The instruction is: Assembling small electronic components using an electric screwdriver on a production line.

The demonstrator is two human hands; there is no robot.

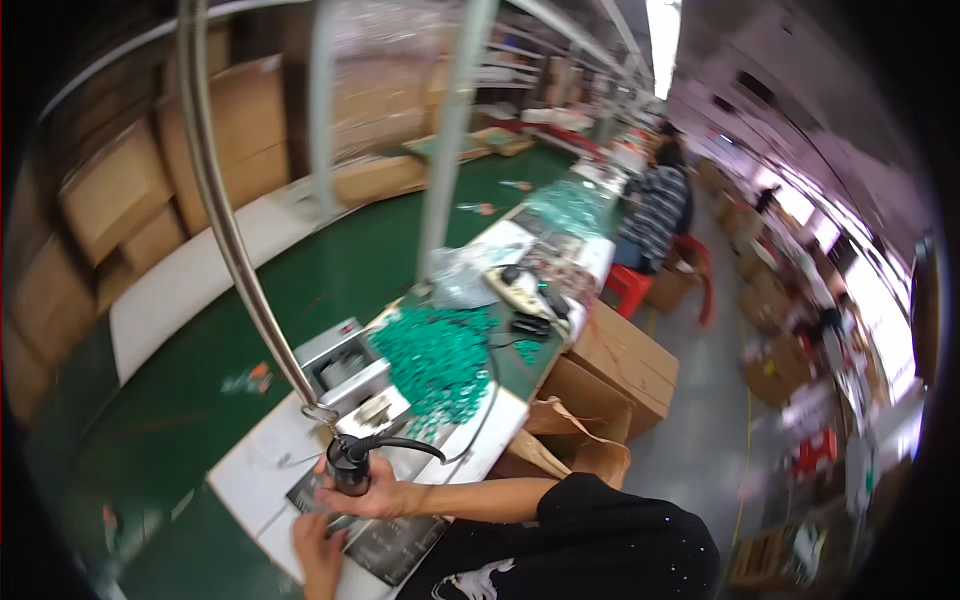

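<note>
My right hand (368,492) is wrapped round a black corded electric screwdriver (347,466), held upright below a metal pole (235,250). Its cable (405,441) leaves the top and curves off to the right. Close below, my left hand (315,548) has its fingers curled together by the tool's lower end. Whatever those fingers hold is too small and blurred to make out. Under both hands lies a dark printed mat (392,550) on the white worktop (245,480). The tool's tip is hidden behind my right hand.
Beyond my hands are a grey box-shaped device (345,365) and a large heap of small green parts (435,360). A power strip (520,295) lies farther along. Open cardboard boxes (575,405) stand at the right edge. A green conveyor belt (300,290) runs alongside; a seated person (655,215) is farther off.
</note>
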